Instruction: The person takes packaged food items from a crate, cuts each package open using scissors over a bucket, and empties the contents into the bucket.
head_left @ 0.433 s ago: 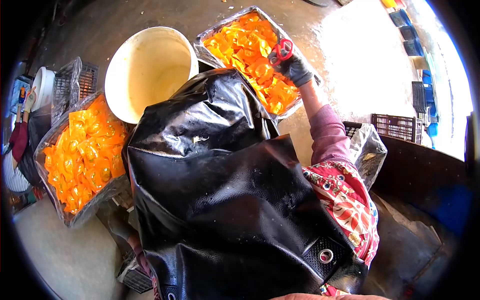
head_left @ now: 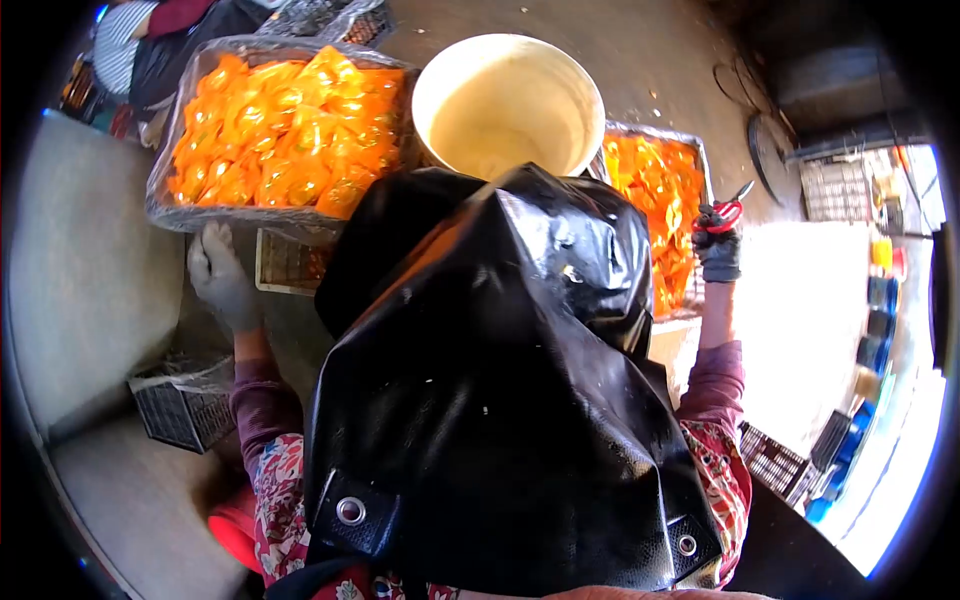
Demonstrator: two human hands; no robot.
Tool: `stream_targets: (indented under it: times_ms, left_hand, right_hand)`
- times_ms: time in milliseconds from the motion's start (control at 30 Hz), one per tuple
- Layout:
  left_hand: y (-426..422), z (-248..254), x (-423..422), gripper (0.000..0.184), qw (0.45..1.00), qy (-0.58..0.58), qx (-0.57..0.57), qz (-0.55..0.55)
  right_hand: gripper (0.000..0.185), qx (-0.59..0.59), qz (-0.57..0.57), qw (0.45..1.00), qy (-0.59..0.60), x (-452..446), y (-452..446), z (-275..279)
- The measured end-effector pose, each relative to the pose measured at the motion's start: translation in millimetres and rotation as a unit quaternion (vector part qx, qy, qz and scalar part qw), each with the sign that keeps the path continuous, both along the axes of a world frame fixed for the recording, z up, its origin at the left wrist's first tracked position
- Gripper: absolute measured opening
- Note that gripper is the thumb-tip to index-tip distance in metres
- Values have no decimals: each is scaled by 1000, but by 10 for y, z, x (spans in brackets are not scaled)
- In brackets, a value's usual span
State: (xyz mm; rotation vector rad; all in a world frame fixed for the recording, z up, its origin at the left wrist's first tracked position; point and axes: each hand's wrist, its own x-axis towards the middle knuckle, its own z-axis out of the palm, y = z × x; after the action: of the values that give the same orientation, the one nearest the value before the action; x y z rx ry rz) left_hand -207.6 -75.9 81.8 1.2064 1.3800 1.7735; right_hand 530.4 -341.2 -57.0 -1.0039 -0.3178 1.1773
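Observation:
My right hand, in a dark glove, is closed around red-handled scissors, their blades pointing up and right. It is at the right side of a plastic-lined crate filled with glossy, flat orange pieces. My left hand, in a grey glove, has its fingers extended and thumb apart, at the front lower edge of a second lined crate. More orange pieces are heaped in that one. Whether the fingertips touch its underside is hard to see. A black apron covers my lap.
A large cream bucket stands between the two crates, past my knees. Below the left crate is another crate. A dark lined crate sits on the floor at left. Another person's sleeve shows at upper left.
My view has swung left, bringing the left crate to the front. My left hand has come up to its edge. My right hand still grips the scissors, now beside the right crate.

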Motion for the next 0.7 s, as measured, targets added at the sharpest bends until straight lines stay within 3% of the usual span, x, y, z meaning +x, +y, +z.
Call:
stream_targets:
  times_ms: [33,67,100,200,267,300,333,400,433,500,633,700]
  left_hand:
    - [-3,198,199,21,999,18,38,-18]
    - [75,272,226,19,988,145,55,-8]
    - [175,319,251,18,960,271,69,2]
    - [601,123,425,23,935,337,105,-8]
    - [1075,-212,351,36,894,445,46,20]
    - [1186,-239,415,39,855,515,36,55]
    - [1285,-244,463,38,837,546,3,33]
    - [1400,-222,610,37,794,605,-65,-16]
    - [1402,-155,752,33,743,643,-183,-26]
    - [1293,-145,938,33,744,645,-175,-18]
    - [1484,-430,911,29,758,627,-176,-33]
    - [1555,-604,791,27,804,564,-182,-47]
  right_hand:
    - [41,-2,-49,998,-28,-63,205,180]
    - [42,-3,-98,994,-55,-119,402,396]
    - [46,26,-47,998,-37,-145,577,577]
    - [52,27,62,985,-158,-781,1271,1268]
    - [54,54,136,974,-172,-1326,1709,1593]
    - [55,50,123,953,-272,-1544,1901,1722]
    - [57,106,194,928,-300,-1680,2085,1802]
    - [57,40,177,952,-244,-2147,2235,2013]
    - [58,39,217,940,-259,-2149,2332,1952]
    - [60,29,240,923,-298,-2238,2514,1889]
    - [58,83,270,936,-210,-2247,2943,1566]
    - [54,84,329,922,-185,-2126,3259,1088]
